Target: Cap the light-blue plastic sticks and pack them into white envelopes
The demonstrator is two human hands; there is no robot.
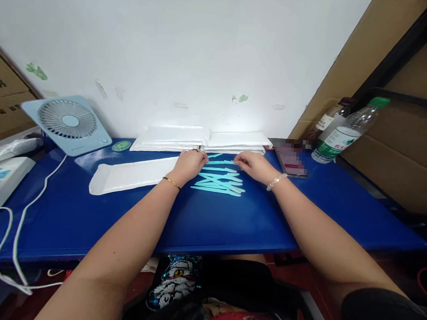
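Note:
Several thin teal strips [217, 183] lie loosely fanned and partly crossed on the blue table. At the far end of the group, one teal strip [220, 163] spans the gap between my hands. My left hand [190, 164] has its fingertips pinched at that strip's left end. At the right end, my right hand [253, 164] is closed with thumb and fingers together on it. A white padded envelope [133, 174] lies flat to the left, its right end hidden behind my left hand and wrist. Behind my hands are two stacks of white padded envelopes [175, 136], side by side.
A light-blue fan [70, 121] stands at the left, its white cable [41, 193] running over the table's edge. A phone [291, 160] lies right of my right hand. Two bottles, one with a green cap [340, 136], lean near cardboard at the right. The wall [191, 47] closes the back.

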